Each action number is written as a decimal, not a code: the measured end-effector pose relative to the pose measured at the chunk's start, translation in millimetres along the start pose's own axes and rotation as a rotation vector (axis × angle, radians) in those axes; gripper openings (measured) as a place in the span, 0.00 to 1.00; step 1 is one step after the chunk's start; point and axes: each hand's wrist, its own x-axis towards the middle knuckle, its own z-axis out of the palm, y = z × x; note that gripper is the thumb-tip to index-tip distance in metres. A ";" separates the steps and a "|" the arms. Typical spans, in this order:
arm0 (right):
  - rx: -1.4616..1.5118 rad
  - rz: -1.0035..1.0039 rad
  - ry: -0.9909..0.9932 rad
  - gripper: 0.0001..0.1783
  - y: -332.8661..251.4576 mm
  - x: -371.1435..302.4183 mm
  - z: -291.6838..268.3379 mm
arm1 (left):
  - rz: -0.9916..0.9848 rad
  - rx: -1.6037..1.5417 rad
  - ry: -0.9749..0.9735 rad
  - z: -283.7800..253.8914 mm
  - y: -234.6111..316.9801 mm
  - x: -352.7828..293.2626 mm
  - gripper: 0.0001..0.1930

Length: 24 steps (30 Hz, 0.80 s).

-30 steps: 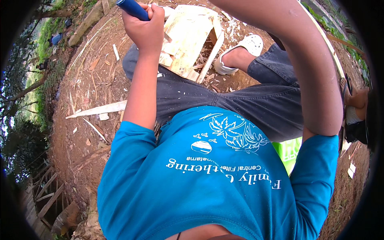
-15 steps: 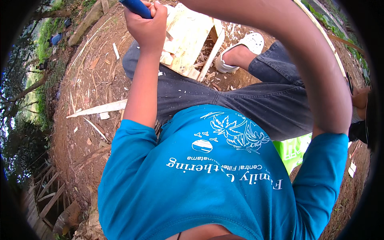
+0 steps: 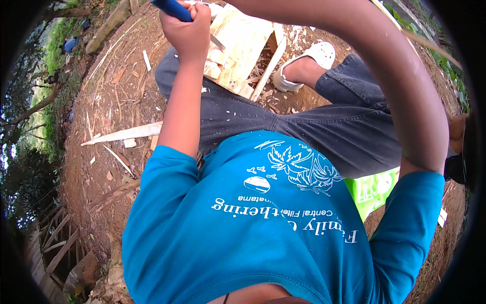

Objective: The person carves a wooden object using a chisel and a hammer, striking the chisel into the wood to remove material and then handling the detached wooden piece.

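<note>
My left hand (image 3: 188,33) is closed around the blue handle (image 3: 172,9) of a tool, and part of that handle juts out above the fist. A short grey metal blade (image 3: 216,42) shows below the hand, over the pale wood; its look is chisel-like, but the exact kind is unclear. The light wooden piece (image 3: 243,45) lies in front of my knees, with a dark gap on its right side and chips on its near left end. My right forearm (image 3: 324,14) arches across the top and leaves the picture, so my right hand is hidden.
Wood shavings and slivers lie on the brown soil (image 3: 96,187), including a long pointed strip (image 3: 121,134) on the left. My foot wears a white clog (image 3: 319,53). A bright green printed item (image 3: 372,192) lies by my right side. Part of another person (image 3: 457,134) shows at the right edge.
More of the grey blade shows below my left hand now. My left fist has barely shifted, and my right arm has moved slightly up and to the right.
</note>
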 end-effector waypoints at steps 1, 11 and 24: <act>0.055 0.071 -0.052 0.15 -8.7 10.5 -0.4 | -0.045 0.074 -0.023 -16.8 -19.6 2.8 0.13; 0.083 0.168 0.140 0.19 -18.9 -8.4 2.2 | -0.129 -0.101 0.094 29.9 21.7 -16.8 0.16; 0.141 0.161 0.118 0.20 -19.8 -26.6 -14.5 | -0.010 -0.088 0.024 19.7 42.7 2.8 0.16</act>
